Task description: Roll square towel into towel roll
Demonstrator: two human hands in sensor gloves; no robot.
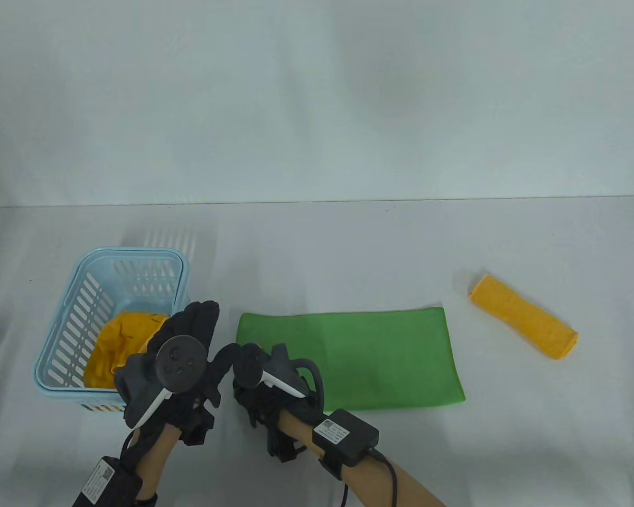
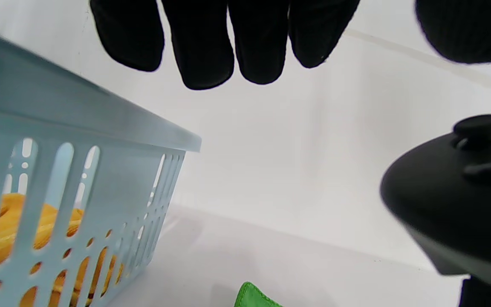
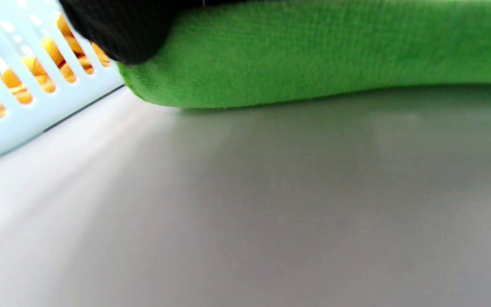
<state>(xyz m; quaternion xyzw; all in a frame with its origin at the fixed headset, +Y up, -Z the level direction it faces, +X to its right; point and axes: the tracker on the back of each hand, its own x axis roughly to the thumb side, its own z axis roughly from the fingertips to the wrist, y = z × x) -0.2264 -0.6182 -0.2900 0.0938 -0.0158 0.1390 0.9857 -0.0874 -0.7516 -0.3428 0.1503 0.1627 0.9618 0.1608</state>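
- The flat green microfibre towel (image 1: 364, 359), folded into a wide band, lay on the white table (image 1: 317, 243) in front of the person, between the light-blue slotted plastic basket (image 1: 68, 338) and a finished yellow towel roll (image 1: 523, 316).
- The right hand (image 1: 259, 388) sat at the towel's near-left corner; in the right wrist view a gloved fingertip (image 3: 117, 34) pressed on that edge, which bulged up off the table, though whether the fingers curled round it could not be told.
- The left hand (image 1: 190, 338) hovered beside the basket with straight fingers (image 2: 207, 51), holding nothing.
- Judged from this, the rolling was only beginning: the left short edge was being lifted for the first turn.
- The next move likely called for both hands on that edge, tucking it tight and rolling rightward.
- The basket, holding crumpled yellow cloth (image 1: 116, 343), stood just beside the towel's left end; bare table lay beyond its right edge, well apart from the yellow roll.
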